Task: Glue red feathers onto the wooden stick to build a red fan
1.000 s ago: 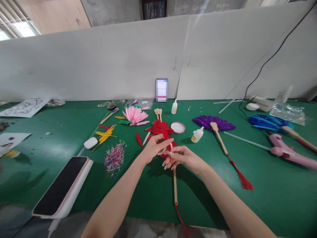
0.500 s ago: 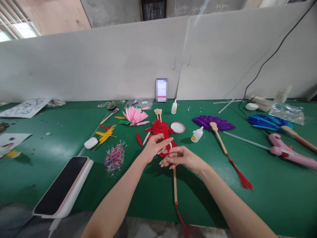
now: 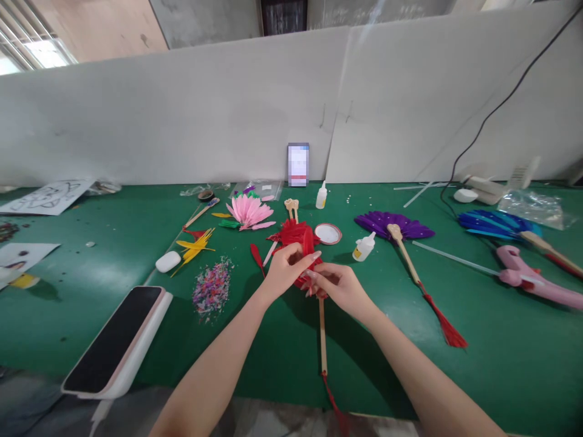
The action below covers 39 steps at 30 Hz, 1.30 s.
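— Whereabouts of the red feathers (image 3: pixel 308 240)?
— Over the middle of the surface (image 3: pixel 255 364), between both hands, near the wooden handle (image 3: pixel 323 340).
— And the grip?
— Left hand (image 3: pixel 286 268): thumb and fingers closed in a pinch on the feathers. Right hand (image 3: pixel 342 285): fingertips close together at the lower ends, with exact contact partly hidden.
— Likely handling?
— Probably light, soft, easily creased; best taken gently by the stiffer quill ends.

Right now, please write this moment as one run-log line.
left hand: holding red feathers; right hand: fingertips at same feathers, grip unclear; nearer: wooden handle; to right: white squeeze bottle, purple feather fan
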Tool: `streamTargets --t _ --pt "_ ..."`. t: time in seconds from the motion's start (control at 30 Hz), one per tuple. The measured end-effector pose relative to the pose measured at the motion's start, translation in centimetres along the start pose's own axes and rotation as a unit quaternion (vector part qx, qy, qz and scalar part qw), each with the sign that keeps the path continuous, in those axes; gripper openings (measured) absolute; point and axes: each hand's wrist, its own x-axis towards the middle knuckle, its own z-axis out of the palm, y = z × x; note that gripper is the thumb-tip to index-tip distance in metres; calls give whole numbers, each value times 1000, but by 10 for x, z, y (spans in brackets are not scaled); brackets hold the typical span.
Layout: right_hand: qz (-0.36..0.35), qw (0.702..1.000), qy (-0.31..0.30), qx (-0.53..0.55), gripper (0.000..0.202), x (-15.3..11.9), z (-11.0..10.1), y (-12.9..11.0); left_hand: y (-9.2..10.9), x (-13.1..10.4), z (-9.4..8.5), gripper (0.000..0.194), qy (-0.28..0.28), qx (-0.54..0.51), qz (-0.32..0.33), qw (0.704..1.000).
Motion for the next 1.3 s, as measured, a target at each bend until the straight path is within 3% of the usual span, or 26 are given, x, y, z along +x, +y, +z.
streamTargets --t 0.23,0.53,0.87,1.13,1.3 --pt "-77 994 6 -83 29 -4 2 -5 0 1 1 34 -28 -27 -25 999" --pt "-97 985 78 -119 29 -6 4 -3 -4 0 6 37 -45 -147 -134 979" --pt "-107 969 132 -180 25 -8 6 -4 -3 -1 7 34 -29 -136 -107 984" --pt "-74 986 132 -76 30 -2 4 3 -6 1 7 37 2 -113 -113 987" --pt "-33 995 91 -20 32 1 0 5 -7 2 4 36 20 -114 -108 987"
